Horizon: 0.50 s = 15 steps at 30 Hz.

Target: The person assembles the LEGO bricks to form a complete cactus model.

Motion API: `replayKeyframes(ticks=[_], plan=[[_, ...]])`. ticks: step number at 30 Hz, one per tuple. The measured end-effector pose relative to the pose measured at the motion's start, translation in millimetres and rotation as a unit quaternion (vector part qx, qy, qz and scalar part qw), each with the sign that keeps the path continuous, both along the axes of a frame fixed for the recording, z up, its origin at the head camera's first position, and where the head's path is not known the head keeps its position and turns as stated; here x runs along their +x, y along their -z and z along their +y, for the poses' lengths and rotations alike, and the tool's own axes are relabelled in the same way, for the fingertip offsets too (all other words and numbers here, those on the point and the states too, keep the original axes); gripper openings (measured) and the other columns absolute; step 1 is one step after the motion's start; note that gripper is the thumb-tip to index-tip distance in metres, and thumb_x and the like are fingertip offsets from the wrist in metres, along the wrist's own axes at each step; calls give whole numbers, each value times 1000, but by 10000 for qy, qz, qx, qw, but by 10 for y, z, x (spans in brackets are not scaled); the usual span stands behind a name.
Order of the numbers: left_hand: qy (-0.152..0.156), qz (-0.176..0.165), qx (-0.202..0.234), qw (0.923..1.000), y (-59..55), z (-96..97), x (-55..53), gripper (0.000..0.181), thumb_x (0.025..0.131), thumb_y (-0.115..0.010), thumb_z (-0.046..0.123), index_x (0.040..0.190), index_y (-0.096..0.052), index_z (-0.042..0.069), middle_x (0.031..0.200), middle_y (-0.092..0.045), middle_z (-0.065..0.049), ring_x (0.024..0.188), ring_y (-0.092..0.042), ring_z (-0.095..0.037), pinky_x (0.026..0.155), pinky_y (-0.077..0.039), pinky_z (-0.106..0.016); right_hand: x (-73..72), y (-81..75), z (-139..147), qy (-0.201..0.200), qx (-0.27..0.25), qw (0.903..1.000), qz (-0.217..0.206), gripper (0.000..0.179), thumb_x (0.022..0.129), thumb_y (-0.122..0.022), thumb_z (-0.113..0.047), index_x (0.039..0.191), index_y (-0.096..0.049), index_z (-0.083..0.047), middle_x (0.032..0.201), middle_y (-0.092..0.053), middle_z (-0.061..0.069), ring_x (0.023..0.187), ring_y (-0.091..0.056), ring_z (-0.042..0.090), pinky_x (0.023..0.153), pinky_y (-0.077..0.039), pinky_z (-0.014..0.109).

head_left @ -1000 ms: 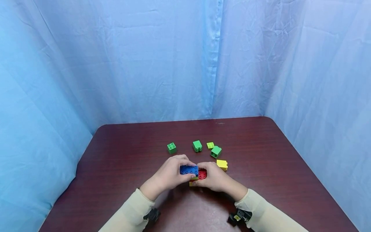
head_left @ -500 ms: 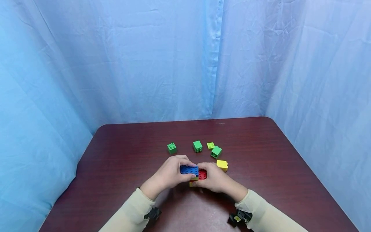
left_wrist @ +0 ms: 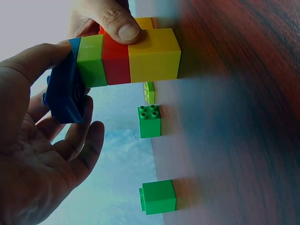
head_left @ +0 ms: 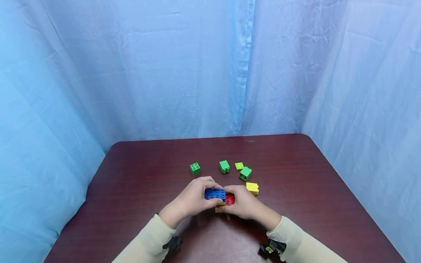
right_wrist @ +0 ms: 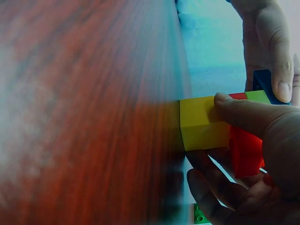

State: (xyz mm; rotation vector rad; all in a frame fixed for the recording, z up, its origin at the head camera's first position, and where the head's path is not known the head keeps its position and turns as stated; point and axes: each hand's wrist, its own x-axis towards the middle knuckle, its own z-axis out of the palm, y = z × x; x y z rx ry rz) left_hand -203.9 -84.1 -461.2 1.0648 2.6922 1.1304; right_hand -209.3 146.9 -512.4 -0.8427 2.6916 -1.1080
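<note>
In front of me a stack of toy bricks stands on the table: a yellow brick (left_wrist: 157, 58) at the bottom, then a red brick (left_wrist: 116, 63), a lime brick (left_wrist: 91, 63) and a blue brick (head_left: 214, 194) on top. The blue one juts out to the left and looks tilted in the left wrist view; whether it sits fully down I cannot tell. My left hand (head_left: 194, 197) grips this blue brick between thumb and fingers. With my right hand (head_left: 245, 202) I hold the lower stack, the thumb on the yellow brick and red studs showing beside it.
Beyond my hands lie loose bricks: a green one (head_left: 195, 168) at left, another green one (head_left: 224, 167), a flat lime one (head_left: 239, 166), a third green one (head_left: 245, 173), and a yellow one (head_left: 252, 189) near my right hand. Blue curtains (head_left: 181, 73) surround the table (head_left: 148, 164).
</note>
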Motion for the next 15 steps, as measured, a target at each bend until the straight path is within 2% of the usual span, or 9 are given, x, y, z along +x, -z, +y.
replayKeyframes(ticks=[6,11,15], plan=[[55,-331,327,9989,14,-17,-5,36,91,-84,22,126,-74,17,113,-67,8,100,-63,-6,87,-56,-27,0,-5,-4,-4,-4,10000,-20,37,84,-90,-41,114,-71,-31,101,-69,-20,88,-64,5,79,-55,27],[140,-574,634,9962,4,-65,-47,40,93,-83,21,131,-72,14,116,-68,2,103,-65,-11,85,-57,-31,7,-13,2,27,20,9999,-117,33,84,-90,-39,108,-69,-32,96,-68,-18,84,-64,6,73,-56,27],[-20,-578,790,9952,7,-135,-120,39,94,-81,26,130,-71,15,119,-69,-3,105,-67,-19,89,-58,-41,11,-20,5,9,53,9999,-145,32,84,-90,-39,106,-69,-30,93,-68,-16,82,-64,6,73,-56,28]])
